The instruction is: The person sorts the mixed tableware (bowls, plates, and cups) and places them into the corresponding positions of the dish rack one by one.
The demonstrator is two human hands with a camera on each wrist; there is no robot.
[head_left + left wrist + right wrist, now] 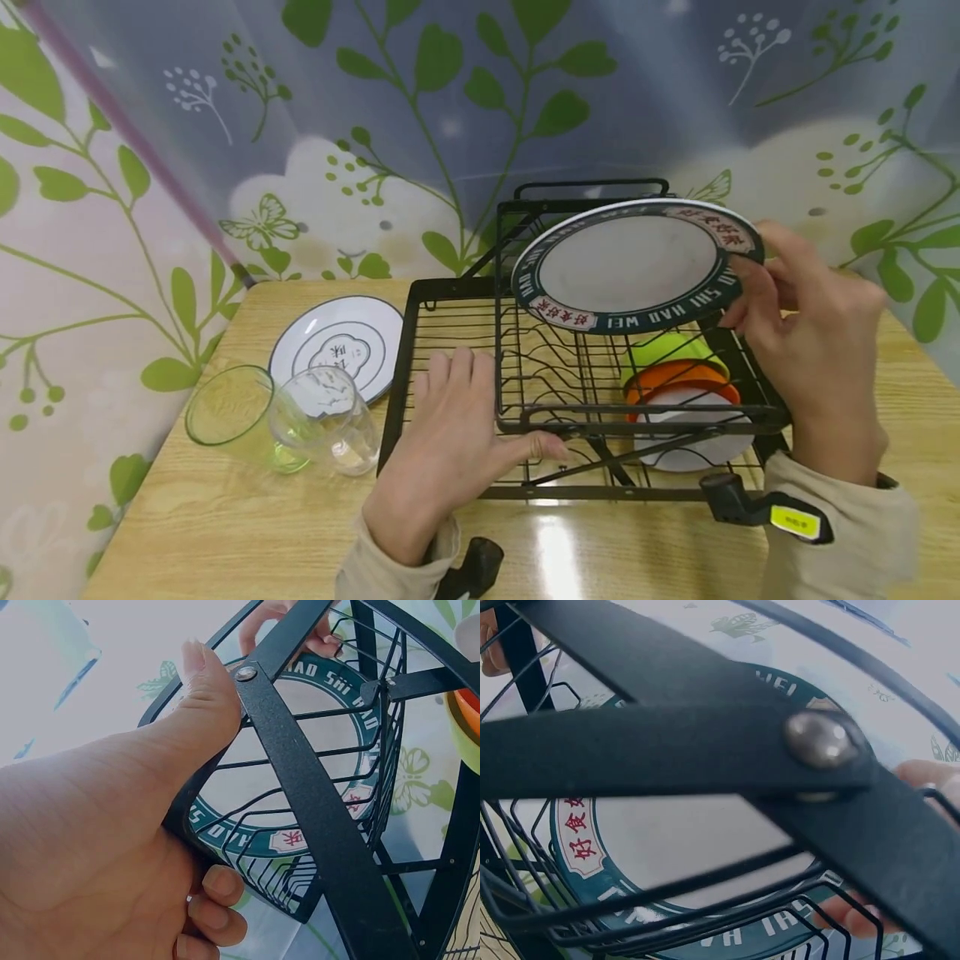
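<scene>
My right hand (825, 333) pinches the right rim of a white plate (630, 262) with a dark green lettered border. The plate is tilted over the upper tier (570, 427) of a black wire dish rack (525, 493). In the left wrist view, the plate (334, 735) shows behind the rack's bars. My left hand (450, 425) grips the left front corner of the upper tier, thumb on one side of the frame and fingers curled on the other. Rack bars cover much of the plate (682, 847) in the right wrist view.
Under the upper tier, a lime green bowl (675, 348), an orange bowl (682, 375) and a white dish (693, 429) stand at the right. Left of the rack are a white plate (375, 342), a greenish glass (228, 417) and a clear glass (352, 442). A patterned curtain (450, 125) hangs behind.
</scene>
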